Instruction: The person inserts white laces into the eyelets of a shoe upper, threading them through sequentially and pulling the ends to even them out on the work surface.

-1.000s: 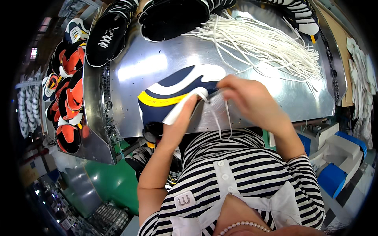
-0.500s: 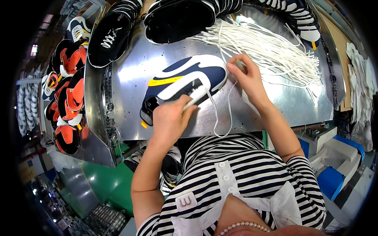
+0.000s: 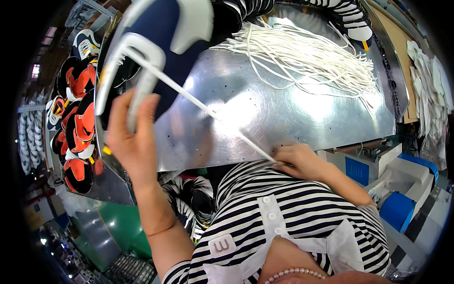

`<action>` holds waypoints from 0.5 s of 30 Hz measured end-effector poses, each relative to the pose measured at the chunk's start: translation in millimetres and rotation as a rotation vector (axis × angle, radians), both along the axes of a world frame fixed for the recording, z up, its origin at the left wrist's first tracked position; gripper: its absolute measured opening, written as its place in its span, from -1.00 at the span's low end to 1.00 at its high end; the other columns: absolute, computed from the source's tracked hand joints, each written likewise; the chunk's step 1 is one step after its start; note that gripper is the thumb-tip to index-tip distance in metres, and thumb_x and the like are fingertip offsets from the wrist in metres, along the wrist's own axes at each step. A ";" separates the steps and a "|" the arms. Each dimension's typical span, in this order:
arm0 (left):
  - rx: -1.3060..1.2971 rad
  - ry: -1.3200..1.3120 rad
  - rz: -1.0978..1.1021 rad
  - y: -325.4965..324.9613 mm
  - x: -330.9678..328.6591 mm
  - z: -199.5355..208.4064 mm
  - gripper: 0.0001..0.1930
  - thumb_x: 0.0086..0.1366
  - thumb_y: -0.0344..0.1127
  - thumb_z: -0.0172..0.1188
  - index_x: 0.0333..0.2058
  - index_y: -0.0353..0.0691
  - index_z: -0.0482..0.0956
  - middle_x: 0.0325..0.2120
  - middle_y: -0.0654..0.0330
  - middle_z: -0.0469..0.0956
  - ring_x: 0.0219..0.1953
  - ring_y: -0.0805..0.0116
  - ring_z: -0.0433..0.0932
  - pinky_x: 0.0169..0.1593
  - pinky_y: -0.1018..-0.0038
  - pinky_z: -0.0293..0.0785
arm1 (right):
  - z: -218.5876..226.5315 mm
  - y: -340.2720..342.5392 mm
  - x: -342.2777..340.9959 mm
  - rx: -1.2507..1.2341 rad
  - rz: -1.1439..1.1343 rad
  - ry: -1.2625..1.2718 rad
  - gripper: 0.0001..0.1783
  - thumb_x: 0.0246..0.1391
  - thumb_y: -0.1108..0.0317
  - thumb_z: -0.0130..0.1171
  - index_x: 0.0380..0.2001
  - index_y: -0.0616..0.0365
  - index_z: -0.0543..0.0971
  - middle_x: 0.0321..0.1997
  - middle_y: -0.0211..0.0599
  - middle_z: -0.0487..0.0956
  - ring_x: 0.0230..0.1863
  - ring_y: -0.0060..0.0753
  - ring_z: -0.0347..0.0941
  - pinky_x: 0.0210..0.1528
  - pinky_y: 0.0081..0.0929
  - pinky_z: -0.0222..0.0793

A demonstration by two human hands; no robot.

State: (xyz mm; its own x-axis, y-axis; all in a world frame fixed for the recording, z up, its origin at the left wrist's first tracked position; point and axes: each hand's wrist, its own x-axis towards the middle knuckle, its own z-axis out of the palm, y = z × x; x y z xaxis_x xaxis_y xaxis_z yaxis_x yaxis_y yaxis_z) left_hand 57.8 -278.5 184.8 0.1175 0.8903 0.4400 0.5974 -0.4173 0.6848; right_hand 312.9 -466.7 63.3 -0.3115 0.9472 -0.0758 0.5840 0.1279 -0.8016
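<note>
A navy, white and yellow shoe upper [image 3: 156, 35] is lifted up at the left, close to the camera. My left hand [image 3: 135, 135] is closed round the edge of its lacing opening. From an eyelet near the toe end of that opening a white shoelace [image 3: 203, 106] runs taut, down and to the right. My right hand [image 3: 300, 161] pinches the lace's other end just past the table's front edge, before the striped shirt. Part of the upper's far end leaves the picture.
A loose bundle of white shoelaces [image 3: 312, 61] lies across the metal table [image 3: 227, 142]. Behind it, rows of stacked black-and-white uppers [image 3: 347, 23] line the back. Orange-lined uppers [image 3: 82, 123] are heaped at the left. A grey-and-blue machine [image 3: 402, 189] stands at the right.
My left hand has raised the upper off the table, up and to the left. My right hand has moved down toward me, and the slack lace loop is now drawn straight.
</note>
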 end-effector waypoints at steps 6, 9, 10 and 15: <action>-0.249 0.233 -0.451 -15.5 20.4 -59.3 -0.80 0.22 -0.23 0.30 -0.24 -0.19 0.62 -0.57 -0.03 0.56 -0.53 0.02 0.57 -0.41 0.28 0.45 | 21.6 -8.8 13.0 0.001 -0.192 0.320 -0.71 0.11 0.26 0.30 -0.54 0.24 0.53 -0.48 -0.28 0.48 -0.48 -0.40 0.42 -0.42 -0.43 0.31; -0.317 0.532 -0.482 -27.5 21.6 -92.1 -0.73 0.20 -0.18 0.28 -0.16 -0.15 0.61 -0.50 0.00 0.61 -0.44 -0.04 0.59 -0.36 0.18 0.47 | 39.8 46.8 -0.1 -0.198 -0.441 0.464 -0.77 0.07 0.35 0.34 -0.22 0.23 0.69 -0.44 -0.43 0.65 -0.40 -0.69 0.48 -0.29 -0.66 0.39; -0.360 0.533 -0.502 -26.7 24.4 -86.1 -0.73 0.23 -0.20 0.27 -0.15 -0.20 0.60 -0.45 -0.03 0.61 -0.40 -0.04 0.59 -0.32 0.20 0.46 | 33.0 64.6 -1.0 -0.129 -0.433 0.409 -0.79 0.07 0.36 0.33 -0.23 0.22 0.69 -0.40 -0.41 0.66 -0.37 -0.68 0.50 -0.27 -0.66 0.41; -0.198 0.485 -0.529 -26.6 28.9 -65.9 -0.72 0.29 -0.26 0.22 -0.13 -0.32 0.58 -0.35 -0.05 0.61 -0.34 -0.03 0.60 -0.25 0.25 0.47 | 18.2 120.9 -15.2 0.173 -0.369 0.356 -0.76 0.02 0.29 0.33 -0.26 0.18 0.64 -0.50 -0.15 0.55 -0.54 -0.28 0.40 -0.43 -0.43 0.32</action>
State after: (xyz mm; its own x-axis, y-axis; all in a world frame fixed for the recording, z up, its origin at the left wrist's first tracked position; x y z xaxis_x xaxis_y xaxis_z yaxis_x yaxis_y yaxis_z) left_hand 86.7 -305.1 118.9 0.6926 0.7182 0.0670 0.6053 -0.6292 0.4875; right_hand 297.6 -345.8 81.4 0.0667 0.9878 0.1405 0.3113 0.1132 -0.9435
